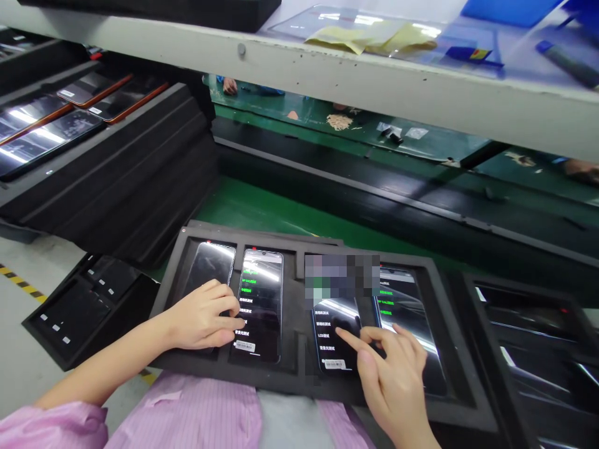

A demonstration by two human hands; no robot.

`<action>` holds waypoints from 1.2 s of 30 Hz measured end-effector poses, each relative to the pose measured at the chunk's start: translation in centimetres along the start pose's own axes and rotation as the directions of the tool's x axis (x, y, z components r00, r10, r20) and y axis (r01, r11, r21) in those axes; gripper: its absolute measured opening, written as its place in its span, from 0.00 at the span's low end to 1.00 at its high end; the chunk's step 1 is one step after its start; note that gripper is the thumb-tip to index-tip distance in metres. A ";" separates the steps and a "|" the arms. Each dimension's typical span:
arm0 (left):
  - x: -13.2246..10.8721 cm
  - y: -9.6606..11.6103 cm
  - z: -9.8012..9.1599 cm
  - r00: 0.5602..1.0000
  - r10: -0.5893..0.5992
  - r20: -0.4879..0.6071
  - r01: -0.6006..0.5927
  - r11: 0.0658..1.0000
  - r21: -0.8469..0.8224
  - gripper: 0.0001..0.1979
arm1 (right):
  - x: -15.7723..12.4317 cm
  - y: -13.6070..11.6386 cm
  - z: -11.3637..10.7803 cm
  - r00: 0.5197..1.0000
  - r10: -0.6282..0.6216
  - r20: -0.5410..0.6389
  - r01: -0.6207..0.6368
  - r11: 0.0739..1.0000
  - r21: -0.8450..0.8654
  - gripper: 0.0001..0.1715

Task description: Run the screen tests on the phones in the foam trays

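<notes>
A dark foam tray [292,246] lies before me with several smartphones in its slots. My left hand [206,317] reaches over the left half, index finger stretched to the lit screen of the second phone [262,299], the other fingers loosely bent. Partly under that hand lies a phone with a dark screen [213,259]. With its index finger out, my right hand [395,368] points at the text list on the third phone [337,321]; its other fingers are half curled. The fourth phone [412,305], lit with green and white lines, is partly covered by that hand. Neither hand holds anything.
At the upper left, a stack of black trays [140,143] carries several phones. Another phone tray [468,293] stands at right, and a lower one [32,324] at left. A white shelf edge [281,56] crosses above a dark conveyor rail [327,168]. Other people's hands [229,86] show beyond.
</notes>
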State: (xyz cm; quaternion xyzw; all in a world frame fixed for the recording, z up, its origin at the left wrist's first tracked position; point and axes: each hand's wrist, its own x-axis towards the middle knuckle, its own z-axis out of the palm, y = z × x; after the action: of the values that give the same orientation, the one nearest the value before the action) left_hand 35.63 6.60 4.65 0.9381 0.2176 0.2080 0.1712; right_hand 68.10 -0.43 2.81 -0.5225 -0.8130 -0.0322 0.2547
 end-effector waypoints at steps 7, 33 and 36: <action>0.2 0.1 -0.3 0.999 -0.050 -0.003 0.050 0.999 -0.012 0.25 | 0.2 -0.2 -0.1 0.999 -0.018 -0.039 0.019 0.999 0.038 0.18; -0.1 0.0 -0.5 1.000 -0.010 0.028 0.010 1.000 0.017 0.18 | 0.2 -0.1 -1.5 0.984 0.128 -0.125 -0.131 0.991 -0.014 0.19; -0.2 0.0 -0.5 0.999 -0.045 0.003 0.045 0.999 -0.003 0.19 | -1.0 1.4 -2.6 0.956 0.189 -0.223 -0.220 0.968 -0.123 0.19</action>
State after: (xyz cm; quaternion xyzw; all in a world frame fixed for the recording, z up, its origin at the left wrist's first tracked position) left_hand 35.26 6.60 5.01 0.9330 0.2381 0.2031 0.1777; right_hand 70.63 -1.47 4.35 -0.6151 -0.7185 -0.1200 0.3016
